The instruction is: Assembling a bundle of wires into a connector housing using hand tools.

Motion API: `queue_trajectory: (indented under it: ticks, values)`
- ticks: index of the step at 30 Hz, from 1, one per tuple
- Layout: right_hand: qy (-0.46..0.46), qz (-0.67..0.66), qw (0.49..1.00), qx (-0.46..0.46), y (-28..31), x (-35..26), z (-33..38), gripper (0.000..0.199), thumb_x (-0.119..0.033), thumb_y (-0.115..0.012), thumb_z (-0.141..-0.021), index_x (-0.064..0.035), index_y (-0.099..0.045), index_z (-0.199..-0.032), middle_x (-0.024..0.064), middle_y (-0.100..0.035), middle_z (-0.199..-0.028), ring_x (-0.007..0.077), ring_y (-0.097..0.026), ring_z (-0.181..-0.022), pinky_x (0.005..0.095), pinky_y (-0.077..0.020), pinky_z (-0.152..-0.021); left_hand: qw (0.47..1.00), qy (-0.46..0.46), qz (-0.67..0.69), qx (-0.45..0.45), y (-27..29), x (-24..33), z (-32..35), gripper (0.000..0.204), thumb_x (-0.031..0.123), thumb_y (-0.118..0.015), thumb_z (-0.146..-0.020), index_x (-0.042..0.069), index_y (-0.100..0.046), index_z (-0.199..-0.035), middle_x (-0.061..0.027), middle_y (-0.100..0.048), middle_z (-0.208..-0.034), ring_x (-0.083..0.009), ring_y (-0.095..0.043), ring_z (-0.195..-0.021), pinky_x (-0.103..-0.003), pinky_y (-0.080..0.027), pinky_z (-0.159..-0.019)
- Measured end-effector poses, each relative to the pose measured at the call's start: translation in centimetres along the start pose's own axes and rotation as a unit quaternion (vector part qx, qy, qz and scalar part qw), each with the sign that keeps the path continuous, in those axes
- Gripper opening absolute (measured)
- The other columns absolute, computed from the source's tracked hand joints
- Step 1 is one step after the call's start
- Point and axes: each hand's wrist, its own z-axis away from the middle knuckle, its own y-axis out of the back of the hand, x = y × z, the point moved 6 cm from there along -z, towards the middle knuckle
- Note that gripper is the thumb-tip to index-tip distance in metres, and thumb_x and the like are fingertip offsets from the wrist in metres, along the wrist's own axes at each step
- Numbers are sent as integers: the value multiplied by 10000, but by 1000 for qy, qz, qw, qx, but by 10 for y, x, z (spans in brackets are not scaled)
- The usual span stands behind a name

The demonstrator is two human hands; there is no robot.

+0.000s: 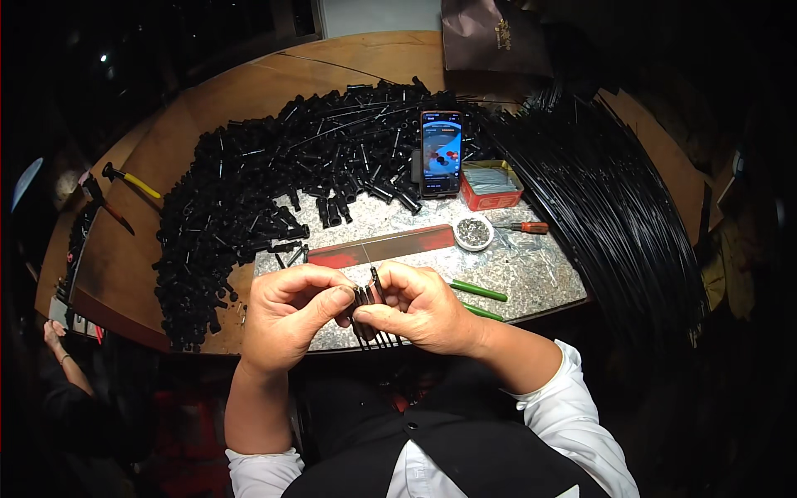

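Both hands — left hand (286, 311), right hand (419, 307) — grip thin black rods (369, 303); black parts heap (249, 191) behind, phone (440, 153) upright.

A lit smartphone (440, 153) stands upright amid black parts; just right lies a red box (491, 186); a brown bag (495, 36) stands behind.

A propped phone (440, 153), a red tin (490, 186), a small bowl (473, 233), an orange-handled screwdriver (521, 226) and a yellow-handled hammer (131, 183).
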Motion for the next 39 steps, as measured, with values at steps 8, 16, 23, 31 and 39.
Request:
queue_trajectory:
  ticks: [8,16,23,31,39]
  values:
    - [-8,-30,1000,5,-2,-2,0,121,-103,-612,-893,-6,-539,-904,11,-608,-770,18,-544,-688,181,-445,-581,1000,2,3,-4,5,-6,3,116,-4,-609,-855,-58,-637,-954,-93,-650,-799,-120,-611,-665,-232,-510,-605]
    - [4,30,999,27,7,9,-1,157,-110,-647,-868,-39,-521,-809,-56,-508,-633,-21,-415,-569,173,-337,-481,991,-46,-29,118,39,-15,12,242,42,-592,-877,-61,-547,-1092,-139,-665,-821,-166,-644,-683,-268,-537,-603]
    - [12,59,997,40,7,4,-1,201,-124,-660,-862,-43,-496,-779,-61,-485,-602,-20,-387,-551,183,-315,-460,921,-49,-195,334,123,-52,41,96,44,-577,-890,-19,-618,-949,-58,-643,-772,-88,-576,-643,-215,-474,-598]
    - [20,79,996,33,8,3,0,196,-122,-656,-866,-33,-501,-785,-53,-495,-608,-11,-417,-560,181,-345,-473,728,26,-556,400,217,-127,88,264,106,-436,-946,-25,-574,-1129,-187,-671,-966,-290,-659,-892,-357,-500,-757]
    - [-11,52,998,31,10,4,-2,178,-108,-646,-870,-27,-504,-799,-37,-527,-639,-11,-452,-590,175,-373,-496,743,108,-550,366,212,-141,86,280,21,-426,-915,-32,-551,-1160,-220,-606,-1118,-368,-576,-1044,-396,-464,-857]
